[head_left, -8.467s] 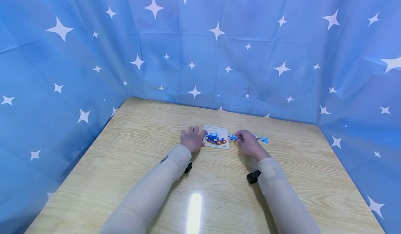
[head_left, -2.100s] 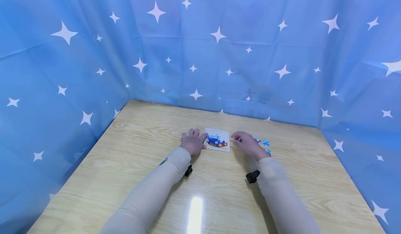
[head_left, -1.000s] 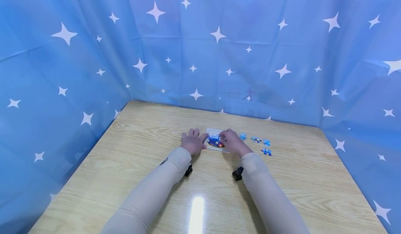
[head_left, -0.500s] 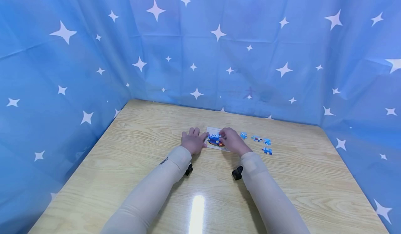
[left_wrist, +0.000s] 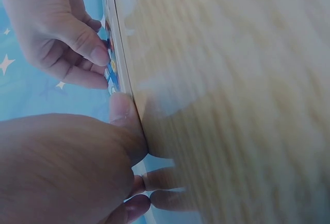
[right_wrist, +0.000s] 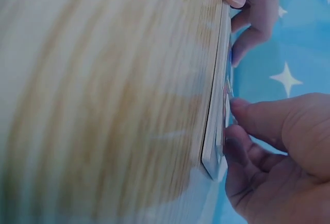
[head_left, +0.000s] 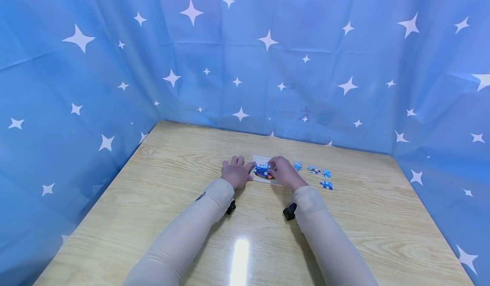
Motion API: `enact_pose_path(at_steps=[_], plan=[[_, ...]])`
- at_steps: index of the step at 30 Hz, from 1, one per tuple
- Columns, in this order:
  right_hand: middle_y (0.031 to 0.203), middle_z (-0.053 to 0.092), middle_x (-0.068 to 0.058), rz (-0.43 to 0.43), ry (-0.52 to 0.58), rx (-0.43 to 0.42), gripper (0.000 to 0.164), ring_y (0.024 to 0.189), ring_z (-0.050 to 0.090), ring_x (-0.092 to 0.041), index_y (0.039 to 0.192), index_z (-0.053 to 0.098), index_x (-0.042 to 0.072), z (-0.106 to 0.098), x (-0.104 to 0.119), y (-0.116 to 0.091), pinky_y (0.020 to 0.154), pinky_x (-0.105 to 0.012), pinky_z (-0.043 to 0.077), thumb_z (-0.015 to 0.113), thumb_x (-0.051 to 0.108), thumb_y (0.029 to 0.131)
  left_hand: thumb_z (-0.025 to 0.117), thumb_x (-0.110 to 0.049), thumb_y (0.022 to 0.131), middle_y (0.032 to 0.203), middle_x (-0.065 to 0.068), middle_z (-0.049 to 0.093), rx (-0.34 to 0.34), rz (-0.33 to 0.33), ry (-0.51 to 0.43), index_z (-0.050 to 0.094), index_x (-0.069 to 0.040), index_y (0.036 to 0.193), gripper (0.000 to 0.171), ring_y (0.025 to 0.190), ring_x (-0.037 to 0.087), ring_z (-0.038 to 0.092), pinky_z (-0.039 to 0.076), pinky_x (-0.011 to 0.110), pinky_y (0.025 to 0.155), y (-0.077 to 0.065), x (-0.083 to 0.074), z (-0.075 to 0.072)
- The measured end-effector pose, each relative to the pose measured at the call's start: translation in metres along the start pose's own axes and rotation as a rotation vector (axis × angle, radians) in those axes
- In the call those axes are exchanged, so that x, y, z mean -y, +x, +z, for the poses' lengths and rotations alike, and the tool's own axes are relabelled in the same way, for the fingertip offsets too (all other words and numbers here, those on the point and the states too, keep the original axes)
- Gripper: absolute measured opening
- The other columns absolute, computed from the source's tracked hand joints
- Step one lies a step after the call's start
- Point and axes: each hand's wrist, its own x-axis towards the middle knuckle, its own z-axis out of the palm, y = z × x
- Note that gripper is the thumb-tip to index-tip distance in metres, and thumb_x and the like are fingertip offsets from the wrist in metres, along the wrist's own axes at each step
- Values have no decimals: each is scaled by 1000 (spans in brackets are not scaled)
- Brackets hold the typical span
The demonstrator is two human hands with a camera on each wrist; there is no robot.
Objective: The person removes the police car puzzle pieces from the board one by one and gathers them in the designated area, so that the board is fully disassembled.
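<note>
A puzzle board (head_left: 264,180) with a white frame and a blue cartoon vehicle picture (head_left: 261,170) lies flat on the wooden table in the head view. Fingers spread, my left hand (head_left: 235,173) rests at the board's left edge, and its thumb touches the frame in the left wrist view. Over the right part of the board, my right hand (head_left: 285,173) pinches a puzzle piece (right_wrist: 227,87) low against the surface, thumb and fingertips close together in the right wrist view. Most of that piece and the right side of the picture are hidden behind this hand.
Several loose blue puzzle pieces lie right of the board: one piece (head_left: 297,166) beside the right hand, others (head_left: 314,170) farther right, and a piece (head_left: 326,185) nearer to me. A blue curtain (head_left: 245,56) with white stars stands behind the wooden table (head_left: 191,150).
My right hand has moved left from among the loose pieces onto the board's right part, uncovering those pieces. Over the last second it has stayed nearly in place. My left hand has kept its position.
</note>
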Motion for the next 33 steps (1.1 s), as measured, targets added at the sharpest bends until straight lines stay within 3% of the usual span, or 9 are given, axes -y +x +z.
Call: enact_pose_path(at_steps=[12,20,33], plan=[[118,59,-18,-24,3,-2,25,108,59,-31,125,59,-3,-1,1,-1,93,-46,51,59,7,103,40,-53,104,129,4,39,-16,15,-8,28,-39,161,59,117,24,35,35,44,90,2,3,-1],[114,62,-16,6,86,-6,21,108,63,-30,122,57,0,-1,0,1,88,-43,54,59,4,102,41,-53,104,125,4,38,-19,10,-21,29,-40,160,58,115,24,34,34,44,88,1,3,-1],[119,64,-15,4,58,-27,36,108,64,-29,134,60,0,0,-1,0,90,-44,54,65,7,99,41,-52,105,127,5,38,-18,18,-25,29,-39,160,59,114,25,33,34,44,88,1,3,1]])
